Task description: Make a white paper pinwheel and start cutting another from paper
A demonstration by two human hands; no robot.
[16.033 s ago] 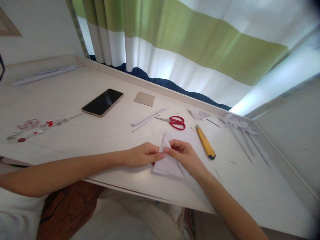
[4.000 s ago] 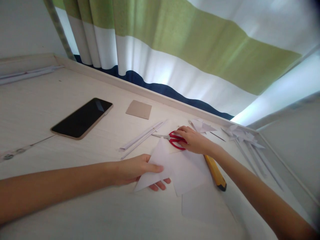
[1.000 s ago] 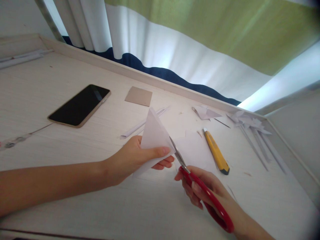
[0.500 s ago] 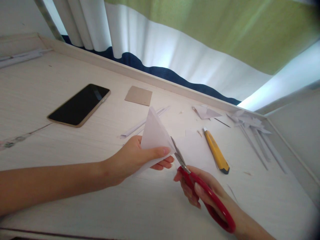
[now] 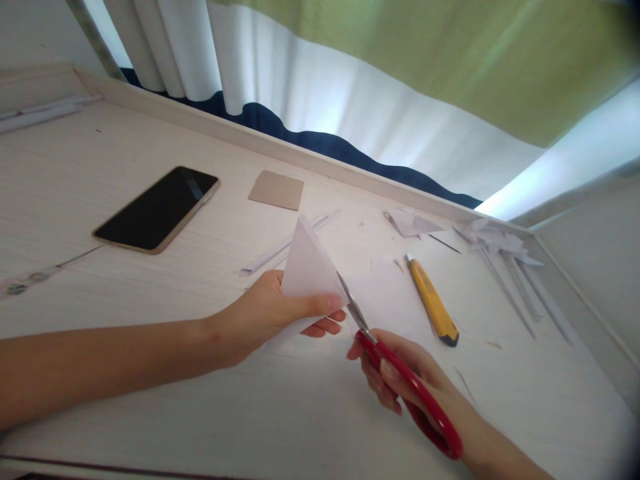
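Note:
Pinched between the thumb and fingers of my left hand (image 5: 295, 307) is a folded white paper (image 5: 307, 260), its pointed tip up. My right hand (image 5: 410, 373) grips the red handles of the scissors (image 5: 425, 397). The scissor blades lie at the paper's right edge, just beside my left thumb, and look nearly closed. Behind the blades a flat white sheet (image 5: 390, 297) rests on the table, with a yellow utility knife (image 5: 433, 300) along its right side.
A black phone (image 5: 157, 208) lies at the left and a cardboard square (image 5: 277, 190) at the back. Rolled paper (image 5: 270, 259) is behind my left hand. Paper pinwheel shapes with sticks (image 5: 500, 243) lie at the back right, below the curtain (image 5: 350, 100).
The scissors have closed further and their blades have shifted slightly left along the paper's edge. The red handles have come closer together. My left hand has barely moved.

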